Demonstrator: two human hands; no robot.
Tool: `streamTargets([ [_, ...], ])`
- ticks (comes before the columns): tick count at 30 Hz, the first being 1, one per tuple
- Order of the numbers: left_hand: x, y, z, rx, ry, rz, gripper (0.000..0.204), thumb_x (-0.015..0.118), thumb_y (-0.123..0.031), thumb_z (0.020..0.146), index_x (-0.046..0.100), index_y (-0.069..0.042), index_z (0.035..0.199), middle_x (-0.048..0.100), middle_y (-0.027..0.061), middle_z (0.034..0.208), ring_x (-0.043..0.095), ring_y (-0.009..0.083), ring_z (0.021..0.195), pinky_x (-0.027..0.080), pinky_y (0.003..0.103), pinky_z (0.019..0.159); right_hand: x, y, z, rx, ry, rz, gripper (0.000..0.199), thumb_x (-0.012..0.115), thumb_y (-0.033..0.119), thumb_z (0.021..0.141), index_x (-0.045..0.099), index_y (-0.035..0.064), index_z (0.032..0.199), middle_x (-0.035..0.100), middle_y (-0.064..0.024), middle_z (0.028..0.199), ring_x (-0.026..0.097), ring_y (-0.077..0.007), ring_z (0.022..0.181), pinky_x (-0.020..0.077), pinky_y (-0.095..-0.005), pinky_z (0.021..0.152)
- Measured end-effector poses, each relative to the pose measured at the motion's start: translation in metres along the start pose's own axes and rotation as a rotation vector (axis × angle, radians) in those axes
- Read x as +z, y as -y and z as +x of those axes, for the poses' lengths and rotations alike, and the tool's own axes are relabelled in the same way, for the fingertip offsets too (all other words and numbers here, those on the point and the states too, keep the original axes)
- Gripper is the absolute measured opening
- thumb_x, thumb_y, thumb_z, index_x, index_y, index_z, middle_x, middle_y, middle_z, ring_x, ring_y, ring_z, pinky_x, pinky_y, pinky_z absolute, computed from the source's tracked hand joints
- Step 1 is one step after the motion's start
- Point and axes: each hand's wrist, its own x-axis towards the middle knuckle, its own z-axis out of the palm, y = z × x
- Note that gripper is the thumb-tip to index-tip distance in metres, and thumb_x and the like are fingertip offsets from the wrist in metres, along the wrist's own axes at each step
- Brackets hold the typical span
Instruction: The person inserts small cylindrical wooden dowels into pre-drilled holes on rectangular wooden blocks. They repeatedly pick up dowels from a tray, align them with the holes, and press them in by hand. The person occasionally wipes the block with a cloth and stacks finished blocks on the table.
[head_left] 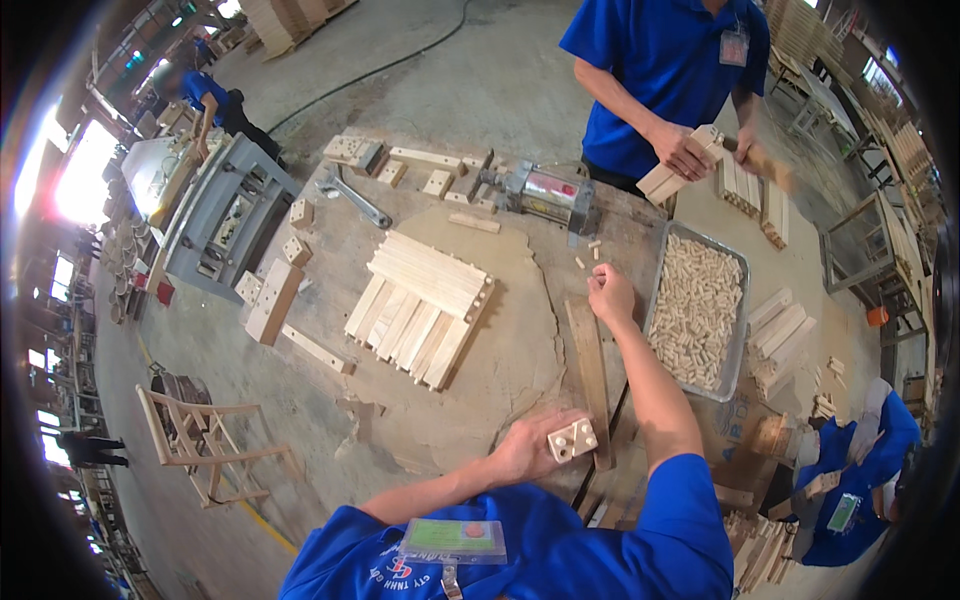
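Observation:
Close to my body, my left hand (530,445) is wrapped round a pair of wooden pieces (572,441), whose end faces point up and have round dowels in them. My right hand (612,295) reaches forward over the table, fingertips pressed together; whatever is between them is too small to make out. Just beyond it lie a few loose wooden dowels (594,252). Right of that forearm stands a metal tray (741,330) full of short dowels (695,310). A neat stack of wooden strips (420,305) lies at the table's middle, dowels showing at some ends.
A wooden bar (588,375) lies between my hands. Toward the back are a metal cylinder (548,195), a wrench (362,200) and several wooden blocks (268,300). Across the table a co-worker (670,90) holds wooden strips (683,165). Another person (855,470) is at the right.

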Motion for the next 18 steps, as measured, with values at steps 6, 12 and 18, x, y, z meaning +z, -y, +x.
streamTargets([
  [6, -0.003, -0.004, -0.002, -0.027, 0.04, 0.023, 0.062, 0.085, -0.014, 0.088, 0.063, -0.009, 0.146, 0.071, 0.0101, 0.128, 0.072, 0.0299, 0.117, 0.057, 0.036, 0.104, 0.028, -0.003, 0.045, -0.033, -0.019, -0.161, 0.025, 0.078, 0.019, 0.097, 0.072, 0.0077, 0.118, 0.076, -0.0116, 0.101, 0.074, -0.0297, 0.093, 0.0573, -0.0437, 0.082],
  [12, 0.006, 0.009, -0.004, -0.118, 0.014, -0.254, 0.06, 0.086, -0.015, 0.087, 0.065, -0.008, 0.142, 0.073, 0.0106, 0.123, 0.072, 0.0289, 0.117, 0.057, 0.036, 0.102, -0.001, -0.008, 0.02, 0.121, 0.273, 0.769, 0.023, 0.076, 0.018, 0.102, 0.068, 0.0044, 0.118, 0.074, -0.0056, 0.099, 0.071, -0.0157, 0.09, 0.0584, -0.0332, 0.072],
  [18, -0.003, -0.006, 0.01, 0.022, -0.029, 0.022, 0.056, 0.086, -0.017, 0.086, 0.068, -0.008, 0.137, 0.073, 0.0115, 0.122, 0.072, 0.0296, 0.116, 0.058, 0.038, 0.101, -0.096, 0.031, -0.081, -0.065, 0.385, 1.056, 0.018, 0.073, 0.012, 0.103, 0.067, 0.0022, 0.117, 0.073, -0.0057, 0.101, 0.069, -0.0119, 0.088, 0.0583, -0.0277, 0.072],
])
